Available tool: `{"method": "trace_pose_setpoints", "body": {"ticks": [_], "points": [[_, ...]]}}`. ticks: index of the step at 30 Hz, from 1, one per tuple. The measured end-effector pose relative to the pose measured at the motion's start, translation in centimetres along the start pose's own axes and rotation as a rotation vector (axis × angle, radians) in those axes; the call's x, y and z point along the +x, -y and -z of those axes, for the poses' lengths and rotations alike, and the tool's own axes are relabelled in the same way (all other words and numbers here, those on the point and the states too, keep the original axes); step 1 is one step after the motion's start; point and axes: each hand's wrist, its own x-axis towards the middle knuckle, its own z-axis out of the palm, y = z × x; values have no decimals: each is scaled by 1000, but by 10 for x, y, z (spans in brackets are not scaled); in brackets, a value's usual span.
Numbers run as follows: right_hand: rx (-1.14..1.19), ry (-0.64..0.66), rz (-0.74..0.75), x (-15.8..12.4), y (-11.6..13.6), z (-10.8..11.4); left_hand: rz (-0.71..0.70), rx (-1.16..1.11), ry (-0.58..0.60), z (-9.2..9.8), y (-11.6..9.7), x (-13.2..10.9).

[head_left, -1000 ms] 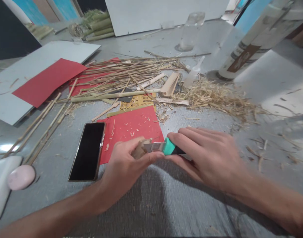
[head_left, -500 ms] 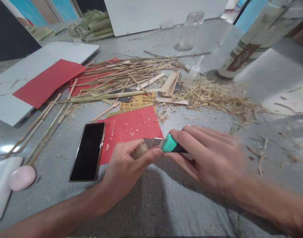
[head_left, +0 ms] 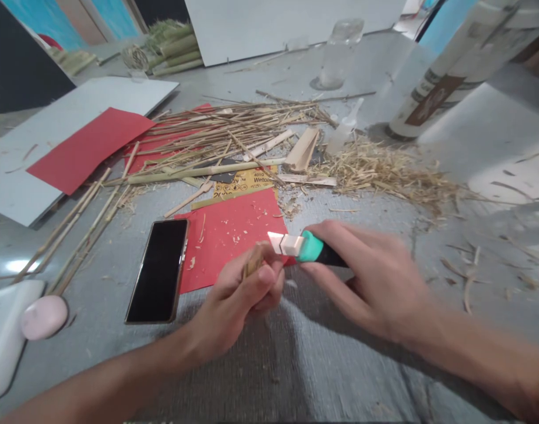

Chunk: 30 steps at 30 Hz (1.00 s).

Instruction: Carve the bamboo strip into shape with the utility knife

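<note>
Left grip [head_left: 243, 290]: curled narrow around a short wooden piece [head_left: 253, 260], thumb pressed along the near side, I judge to stop it turning.
Wooden piece: above the near right part of the red paper [head_left: 232, 232], mostly hidden by my fingers; its full shape I cannot tell.
Right grip [head_left: 373, 271]: holding the cutter [head_left: 310, 247] by its black handle, gathered behind the green collar, probably for control and to keep skin off the edge.
Blade [head_left: 289, 244]: pointing left, its tip just beside the wooden piece; whether they touch I cannot tell.
Red paper: flat on the desk [head_left: 335, 377], dotted with shavings [head_left: 202, 228], perhaps laid there to catch them.
Phone [head_left: 158, 271]: face up with a dark screen, left of the paper, seemingly set clear of the cutter.
Stalks [head_left: 238, 122]: heaped at the far middle, roughly lined up lengthwise, likely for easy picking.
Straw [head_left: 384, 168]: piled at the far right, just beside a small squeeze bottle [head_left: 341, 132].
</note>
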Motion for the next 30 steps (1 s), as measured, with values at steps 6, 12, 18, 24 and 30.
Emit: {"method": "trace_pose_setpoints", "body": {"ticks": [6,12,18,24,30], "points": [[198,166,11,-3,10,-10,26,36,-158,1,7,-2],[284,150,136,-7,9,-21,70,25,-162,-4,5,-5],[214,125,148,-7,12,-22,80,-21,-140,-3,11,-8],[201,133,149,-7,11,-21,100,-30,-178,-8,11,-5],[206,153,162,-6,10,-20,111,-78,-189,-8,14,-5]]}}
